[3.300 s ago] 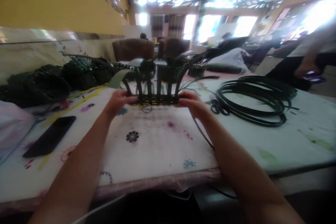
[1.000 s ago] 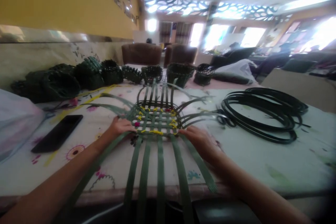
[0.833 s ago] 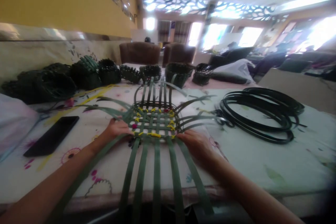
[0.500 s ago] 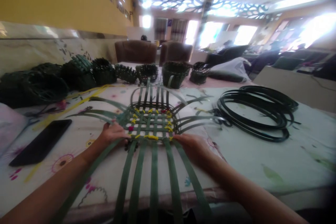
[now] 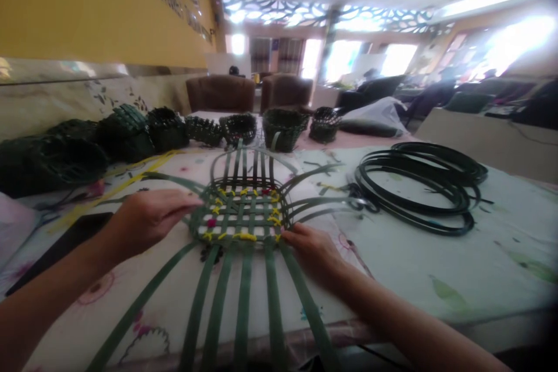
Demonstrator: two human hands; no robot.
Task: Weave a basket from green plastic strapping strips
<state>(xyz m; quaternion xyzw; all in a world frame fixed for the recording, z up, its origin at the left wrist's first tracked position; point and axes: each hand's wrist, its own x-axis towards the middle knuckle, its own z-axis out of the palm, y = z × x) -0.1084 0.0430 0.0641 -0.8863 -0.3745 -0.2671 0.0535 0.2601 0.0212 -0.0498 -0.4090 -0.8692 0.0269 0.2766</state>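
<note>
Lying on the near-middle part of the flower-printed desk (image 5: 401, 279): one woven base (image 5: 244, 218), green straps crossed in a lattice, yellow ties along its edges, one magenta tie at left, one red tie near the far right corner; loose strap ends fan out on all sides, the near ones running toward the wearer. Right hand (image 5: 314, 250): at the near right corner of the base, grip pinching its edge between thumb and fingers. Left hand (image 5: 153, 216): raised beside the left edge, fingertips and thumb drawn close together; whether its grip has a strap cannot be told. Phone (image 5: 63, 242), black: at left, partly hidden behind the left forearm. Scissors (image 5: 371, 205): right of the base, just beside a coil of dark green strap (image 5: 458, 163). Yellow strips (image 5: 137, 172): far left. Woven baskets (image 5: 285, 131), dark green: ranged along the back and left. White plastic bag (image 5: 386, 109): behind, toward the right. Two brown chairs (image 5: 222, 94): beyond the baskets.
</note>
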